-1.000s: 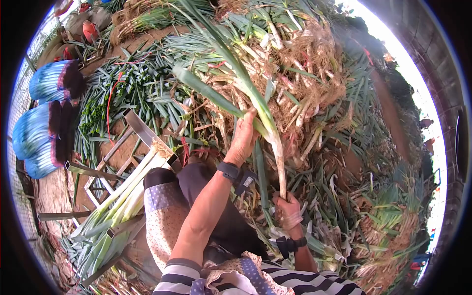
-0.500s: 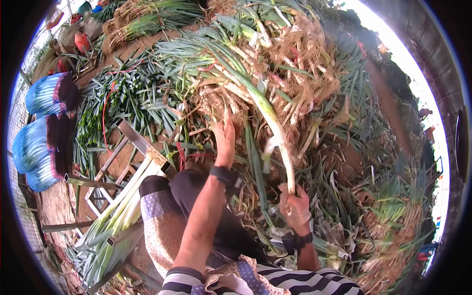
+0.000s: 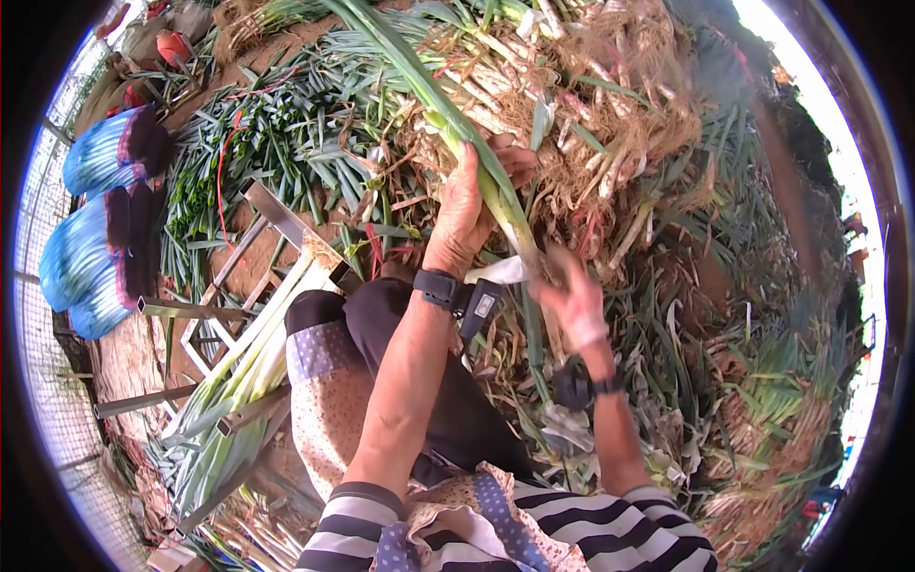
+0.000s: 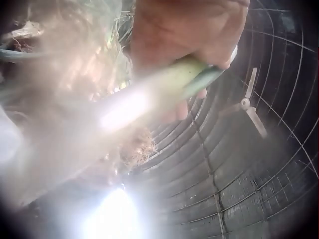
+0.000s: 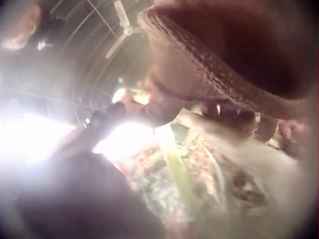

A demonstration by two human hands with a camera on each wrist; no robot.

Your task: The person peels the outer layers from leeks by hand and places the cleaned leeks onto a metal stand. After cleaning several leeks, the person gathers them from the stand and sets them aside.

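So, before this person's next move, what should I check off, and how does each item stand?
1. Left hand has a firm-looking hold on the green onion: ok, it wraps round the stalk.
2. Right hand grips the stalk's lower end: cannot tell, it is motion-blurred beside it.
3. Pale strip detached from the stalk: cannot tell, the join is unclear.
4. Laid-out stalks supported: ok, they lie across the metal frame.
5. Held onion laid with them: not ok, it is in hand, away from the frame.

Free room lies between the forearms (image 3: 396, 410), the leek (image 3: 513, 229) barring its far end.
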